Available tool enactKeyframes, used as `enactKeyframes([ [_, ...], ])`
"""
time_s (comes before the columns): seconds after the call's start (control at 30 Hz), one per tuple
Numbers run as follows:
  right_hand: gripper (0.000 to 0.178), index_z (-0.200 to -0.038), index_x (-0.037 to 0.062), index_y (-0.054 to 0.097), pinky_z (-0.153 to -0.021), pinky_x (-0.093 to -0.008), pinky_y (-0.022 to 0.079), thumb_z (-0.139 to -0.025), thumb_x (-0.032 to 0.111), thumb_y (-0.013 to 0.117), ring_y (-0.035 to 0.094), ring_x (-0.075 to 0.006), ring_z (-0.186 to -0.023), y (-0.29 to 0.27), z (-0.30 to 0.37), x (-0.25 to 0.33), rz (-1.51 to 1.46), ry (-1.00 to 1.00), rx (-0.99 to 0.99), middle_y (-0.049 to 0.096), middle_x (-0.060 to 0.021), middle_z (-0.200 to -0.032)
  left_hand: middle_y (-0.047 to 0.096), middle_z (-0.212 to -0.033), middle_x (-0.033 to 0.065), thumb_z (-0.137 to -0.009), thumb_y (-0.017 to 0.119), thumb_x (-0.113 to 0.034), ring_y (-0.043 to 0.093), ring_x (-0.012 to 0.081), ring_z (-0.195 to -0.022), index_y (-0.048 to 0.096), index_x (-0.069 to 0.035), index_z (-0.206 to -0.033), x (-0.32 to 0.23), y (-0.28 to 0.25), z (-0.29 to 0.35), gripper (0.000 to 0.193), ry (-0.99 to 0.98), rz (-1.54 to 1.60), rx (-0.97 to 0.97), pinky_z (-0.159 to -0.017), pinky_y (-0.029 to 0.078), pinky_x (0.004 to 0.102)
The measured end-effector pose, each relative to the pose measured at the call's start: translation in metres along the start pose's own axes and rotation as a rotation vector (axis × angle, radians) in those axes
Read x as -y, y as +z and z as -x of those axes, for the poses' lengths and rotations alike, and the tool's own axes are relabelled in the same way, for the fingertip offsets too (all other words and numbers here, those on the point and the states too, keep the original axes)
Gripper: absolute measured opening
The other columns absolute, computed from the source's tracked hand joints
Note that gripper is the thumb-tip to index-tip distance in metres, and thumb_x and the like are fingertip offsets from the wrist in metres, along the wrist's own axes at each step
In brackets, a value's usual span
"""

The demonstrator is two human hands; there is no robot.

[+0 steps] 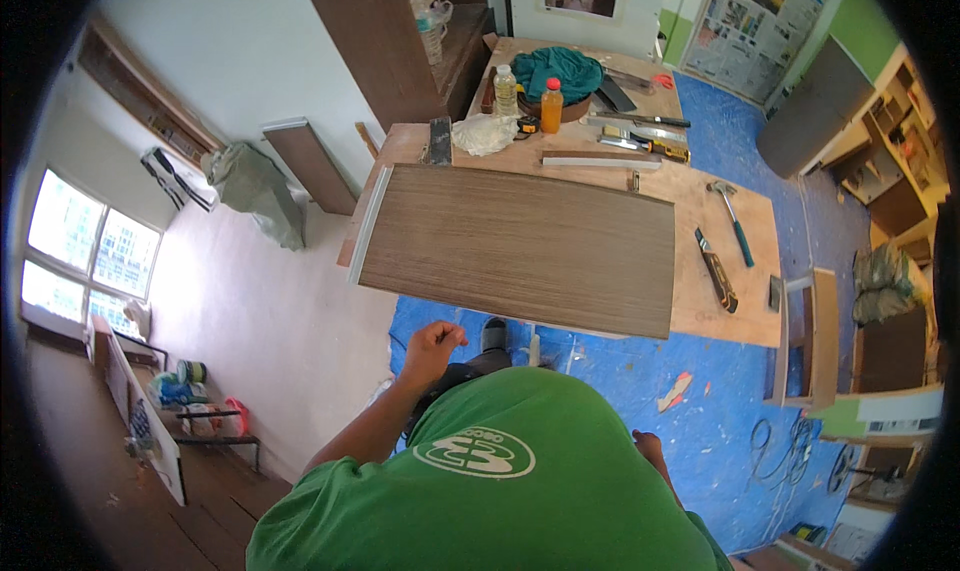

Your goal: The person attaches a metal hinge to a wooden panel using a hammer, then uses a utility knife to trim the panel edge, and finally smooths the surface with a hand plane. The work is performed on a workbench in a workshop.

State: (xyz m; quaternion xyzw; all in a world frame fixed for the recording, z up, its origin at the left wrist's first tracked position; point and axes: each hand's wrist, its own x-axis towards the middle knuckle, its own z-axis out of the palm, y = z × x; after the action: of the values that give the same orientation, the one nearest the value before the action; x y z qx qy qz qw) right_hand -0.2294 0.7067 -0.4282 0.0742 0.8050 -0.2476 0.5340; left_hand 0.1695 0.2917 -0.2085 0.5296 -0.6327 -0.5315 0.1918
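A brown wood-grain board lies flat on the plywood worktable in front of me, with a pale strip along its left end. My left hand hovers just short of the board's near edge, apart from it, fingers curled in and nothing visible in them. Low at my right side, my right hand is mostly hidden behind my green shirt, so its fingers cannot be made out. To the right of the board lie a utility knife and a claw hammer.
Behind the board are a narrow strip, a tape measure, an orange bottle, a clear bottle and a teal cloth. Blue sheeting covers the floor. A wooden frame stands at the right; cables lie nearby.
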Motion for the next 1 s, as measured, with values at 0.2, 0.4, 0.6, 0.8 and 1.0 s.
enactKeyframes([
  [0.2, 0.025, -0.102, 0.0064, 0.062, -0.048, -0.0374, 0.048, -0.099, 0.031, 0.067, 0.059, -0.0202, -0.057, -0.016, -0.017, 0.074, 0.05, -0.076, -0.076, 0.061, -0.0065, -0.073, 0.074, -0.092, 0.0073, -0.107, 0.055, -0.022, 0.068, 0.0152, -0.088, 0.068, -0.001, -0.1, 0.02, 0.001, 0.011, 0.025, 0.165, 0.09, -0.07, -0.082, 0.052, 0.0319],
  [0.4, 0.031, -0.09, 0.0055, 0.066, -0.054, -0.0373, 0.051, -0.098, 0.035, 0.068, 0.062, -0.0197, -0.061, 0.013, -0.02, 0.127, 0.068, -0.207, -0.089, 0.064, -0.0082, -0.076, 0.069, -0.074, 0.0078, -0.109, 0.053, -0.03, 0.069, 0.0178, -0.076, 0.065, -0.001, -0.09, 0.016, -0.023, 0.003, 0.037, 0.116, 0.226, -0.114, -0.075, 0.054, 0.0349],
  [0.6, 0.027, -0.08, 0.004, 0.067, -0.052, -0.0437, 0.055, -0.091, 0.027, 0.074, 0.063, -0.0251, -0.061, 0.068, 0.007, 0.126, 0.16, -0.244, -0.159, 0.064, -0.008, -0.072, 0.059, -0.058, 0.0058, -0.106, 0.058, -0.04, 0.061, 0.015, -0.055, 0.063, -0.001, -0.072, 0.002, -0.081, -0.04, 0.052, 0.021, -0.048, -0.032, -0.055, 0.048, 0.0369],
  [0.8, 0.01, -0.082, 0.0051, 0.067, -0.068, -0.0452, 0.06, -0.083, 0.002, 0.076, 0.068, -0.0254, -0.079, 0.146, 0.12, 0.142, 0.306, 0.006, 0.055, 0.066, -0.0115, -0.078, 0.065, -0.07, 0.0082, -0.104, 0.061, -0.033, 0.065, 0.0169, -0.067, 0.068, -0.001, -0.094, 0.009, -0.169, -0.145, 0.035, 0.186, -0.062, 0.066, -0.062, 0.051, 0.0357],
  [1.0, 0.026, -0.078, 0.0031, 0.07, -0.052, -0.0366, 0.057, -0.095, 0.023, 0.071, 0.064, -0.0243, -0.054, 0.246, 0.162, 0.112, 0.228, 0.202, -0.127, 0.065, -0.0133, -0.063, 0.072, -0.088, 0.0144, -0.097, 0.068, -0.032, 0.071, 0.0321, -0.086, 0.069, -0.001, -0.102, -0.018, -0.197, -0.292, 0.032, 0.668, 0.004, 0.126, -0.078, 0.055, 0.0406],
])
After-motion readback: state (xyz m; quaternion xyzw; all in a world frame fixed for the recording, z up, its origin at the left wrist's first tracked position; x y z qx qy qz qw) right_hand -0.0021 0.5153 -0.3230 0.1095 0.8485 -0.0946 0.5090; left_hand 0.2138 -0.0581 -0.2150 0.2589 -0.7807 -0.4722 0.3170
